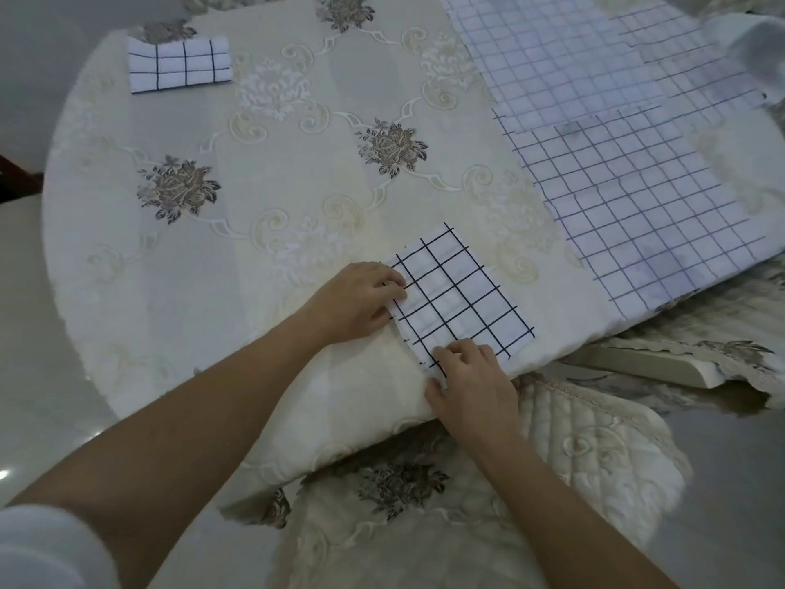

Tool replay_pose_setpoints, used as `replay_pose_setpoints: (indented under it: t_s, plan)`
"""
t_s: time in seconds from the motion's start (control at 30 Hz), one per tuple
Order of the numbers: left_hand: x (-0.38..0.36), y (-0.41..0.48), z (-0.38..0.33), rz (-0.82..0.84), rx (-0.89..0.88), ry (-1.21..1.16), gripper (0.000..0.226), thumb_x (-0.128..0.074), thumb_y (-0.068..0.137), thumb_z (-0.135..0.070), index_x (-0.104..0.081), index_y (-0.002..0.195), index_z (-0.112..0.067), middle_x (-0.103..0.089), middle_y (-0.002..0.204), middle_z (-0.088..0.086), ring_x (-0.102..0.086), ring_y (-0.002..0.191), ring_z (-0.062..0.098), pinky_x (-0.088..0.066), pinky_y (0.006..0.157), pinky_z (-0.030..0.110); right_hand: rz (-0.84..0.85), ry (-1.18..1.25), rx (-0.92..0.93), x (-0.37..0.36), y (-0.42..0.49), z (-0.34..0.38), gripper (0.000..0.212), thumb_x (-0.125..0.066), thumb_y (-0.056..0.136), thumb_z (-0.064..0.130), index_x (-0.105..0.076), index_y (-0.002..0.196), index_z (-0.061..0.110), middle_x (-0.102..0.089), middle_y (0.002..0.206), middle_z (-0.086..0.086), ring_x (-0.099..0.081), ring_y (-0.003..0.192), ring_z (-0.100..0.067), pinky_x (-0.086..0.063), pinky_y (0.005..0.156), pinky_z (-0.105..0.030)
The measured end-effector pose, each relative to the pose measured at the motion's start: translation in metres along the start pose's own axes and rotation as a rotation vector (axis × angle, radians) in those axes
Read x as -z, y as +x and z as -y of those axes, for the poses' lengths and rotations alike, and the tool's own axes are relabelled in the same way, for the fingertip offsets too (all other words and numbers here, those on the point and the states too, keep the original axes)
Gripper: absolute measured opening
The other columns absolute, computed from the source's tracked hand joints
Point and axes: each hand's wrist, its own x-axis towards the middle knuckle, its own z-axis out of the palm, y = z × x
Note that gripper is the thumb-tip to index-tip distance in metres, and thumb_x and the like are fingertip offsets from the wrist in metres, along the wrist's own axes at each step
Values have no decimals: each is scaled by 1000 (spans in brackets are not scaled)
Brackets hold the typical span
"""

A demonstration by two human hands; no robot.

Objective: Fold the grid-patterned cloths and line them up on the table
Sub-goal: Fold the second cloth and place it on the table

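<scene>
Left hand (357, 301) and right hand (471, 376) are pinched on the layered edge of the folded cloth (458, 299), presumably so layers are kept aligned.

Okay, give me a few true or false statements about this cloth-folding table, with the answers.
1. The left hand and the right hand both hold the near cloth. True.
2. One folded cloth lies at the far left of the tablecloth. True.
3. The folded cloth touches the near cloth. False: they lie well apart.
4. The unfolded cloths are spread on the left side. False: they overlap on the right.
</scene>
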Motion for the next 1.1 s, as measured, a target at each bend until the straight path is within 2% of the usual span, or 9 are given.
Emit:
replay_pose_setpoints:
  t_s: [0.2,0.33,0.43,0.53,0.63,0.7,0.9,1.0,1.1]
  plan:
    - [6,-11,-2,49,71,6,31,-62,83,-18,-68,112,-11,-63,125,6,-61,114,26,-51,91,41,43,53,23,1,-2,-7,38,-76,70,29,-71,106,19,-61,103,1,-57,94,-23,-54,65,-33]
    - [8,-14,-12,24,174,26,32,-56,82,-23,-69,109,-12,-66,121,4,-62,111,26,-50,92,42,169,119,120,10,2,-17,46,-68,84,40,-63,126,21,-57,115,2,-51,106,-21,-51,86,-34]
    - [5,-12,-30,-127,357,33,29,-58,81,-16,-69,107,-10,-67,109,5,-63,98,26,-51,86,42,245,252,177,23,17,-34,45,-60,94,40,-56,136,22,-58,120,3,-52,111,-18,-49,90,-33]
    - [-4,-13,-56,-314,644,88,30,-58,84,-13,-65,113,-7,-61,115,9,-58,97,26,-49,79,39,99,258,254,32,40,-58,34,-64,94,31,-65,125,16,-63,111,-1,-57,102,-21,-52,82,-34]
    - [-16,-11,-86,-387,947,89,40,-59,85,-16,-57,125,-9,-53,127,11,-52,112,28,-49,85,42,-28,217,345,35,70,-79,27,-67,91,21,-67,117,11,-63,109,-6,-57,99,-23,-56,74,-37]
    - [-25,-4,-107,-384,1048,101,46,-57,86,-19,-52,131,-9,-48,135,13,-47,119,30,-50,90,46,-82,222,400,35,92,-87,28,-68,90,16,-67,118,9,-62,117,-9,-57,106,-24,-55,77,-36]
    - [-53,35,-146,-236,1089,165,65,-38,96,-41,-31,152,-8,-23,160,21,-24,147,34,-30,119,46,-61,155,583,10,147,-96,50,-41,102,32,-46,143,3,-43,151,-18,-36,143,-33,-38,113,-44]
    - [-68,49,-150,-255,1178,110,70,-28,97,-46,-20,157,-11,-7,164,18,-7,152,33,-17,123,44,15,136,636,-2,160,-96,63,-32,105,42,-31,152,1,-28,160,-19,-24,149,-32,-31,119,-44]
    - [-77,54,-149,-328,1220,83,67,-34,99,-42,-20,157,-10,-6,165,17,-4,153,32,-17,123,44,55,103,701,-13,163,-98,65,-30,105,45,-27,153,0,-24,161,-20,-21,151,-31,-28,120,-45]
